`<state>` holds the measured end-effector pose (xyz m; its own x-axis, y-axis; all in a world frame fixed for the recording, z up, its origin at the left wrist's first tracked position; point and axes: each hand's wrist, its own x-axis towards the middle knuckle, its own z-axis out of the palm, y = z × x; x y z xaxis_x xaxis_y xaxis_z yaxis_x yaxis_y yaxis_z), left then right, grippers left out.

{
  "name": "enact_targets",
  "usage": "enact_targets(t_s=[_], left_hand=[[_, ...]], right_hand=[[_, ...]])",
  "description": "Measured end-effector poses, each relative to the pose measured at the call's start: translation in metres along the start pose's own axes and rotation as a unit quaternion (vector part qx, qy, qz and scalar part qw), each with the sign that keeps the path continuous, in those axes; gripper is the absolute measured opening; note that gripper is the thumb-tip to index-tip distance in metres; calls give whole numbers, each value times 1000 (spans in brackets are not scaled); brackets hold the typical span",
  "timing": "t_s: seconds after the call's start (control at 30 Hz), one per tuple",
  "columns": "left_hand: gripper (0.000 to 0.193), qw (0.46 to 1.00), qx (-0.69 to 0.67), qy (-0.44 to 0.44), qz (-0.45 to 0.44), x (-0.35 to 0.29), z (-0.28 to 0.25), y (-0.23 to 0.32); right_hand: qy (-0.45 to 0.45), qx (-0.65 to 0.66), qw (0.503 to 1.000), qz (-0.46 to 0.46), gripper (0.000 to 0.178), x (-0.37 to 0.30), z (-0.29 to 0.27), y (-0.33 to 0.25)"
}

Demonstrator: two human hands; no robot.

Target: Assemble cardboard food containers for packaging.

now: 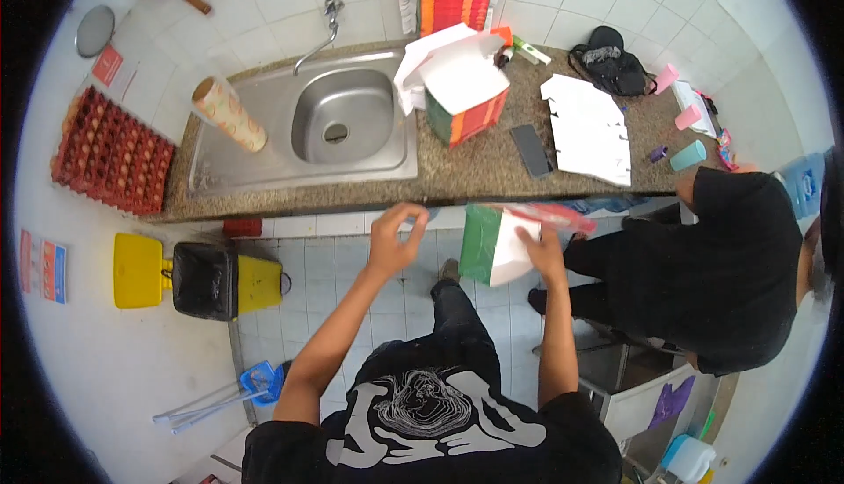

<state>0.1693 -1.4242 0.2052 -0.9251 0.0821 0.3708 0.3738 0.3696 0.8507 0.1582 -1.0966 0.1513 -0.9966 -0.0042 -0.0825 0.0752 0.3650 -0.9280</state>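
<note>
My right hand point(547, 257) grips a cardboard box point(512, 247) with a green side, a white side and a red edge, held in front of the counter. The thumb lies on the white side, and the other fingers are partly hidden. Left of the box, apart from it, my left hand point(396, 240) is raised with bent fingers, a gap between thumb and fingers and nothing visible in it. On the counter beyond stands another box point(468, 119), red and green with white flaps folded up. A flat white cardboard sheet point(587, 128) and a dark phone point(531, 150) lie right of it.
A steel sink point(343, 119) with a patterned roll point(230, 115) is at the left. Egg trays point(114, 152) are stacked beside the counter point(290, 200); a yellow bin point(258, 283) stands below. Close on the right is another person point(703, 264). Cups point(687, 156) and a black cap point(605, 49) lie far right.
</note>
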Motion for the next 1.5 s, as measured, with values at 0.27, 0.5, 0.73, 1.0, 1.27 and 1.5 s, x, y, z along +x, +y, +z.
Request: enact_targets(t_s=[0.27,0.5,0.73,1.0,1.27,1.5], left_hand=[[20,983,132,42,123,196,40,-54],[24,954,258,-56,145,224,40,-97],[18,977,150,-61,136,225,31,-102],[15,983,64,-67,157,234,33,-131],[18,968,140,28,208,229,44,-121],[50,970,215,-13,115,242,21,-129]], right_hand=[[-59,-125,983,-124,49,291,-7,-90],[-87,-342,927,-124,50,396,25,-116],[-8,-443,892,-92,39,392,29,-122],[108,-392,897,-171,46,343,37,-145],[-47,-372,899,-224,21,223,87,-167],[-85,-414,885,-196,18,233,89,-179]])
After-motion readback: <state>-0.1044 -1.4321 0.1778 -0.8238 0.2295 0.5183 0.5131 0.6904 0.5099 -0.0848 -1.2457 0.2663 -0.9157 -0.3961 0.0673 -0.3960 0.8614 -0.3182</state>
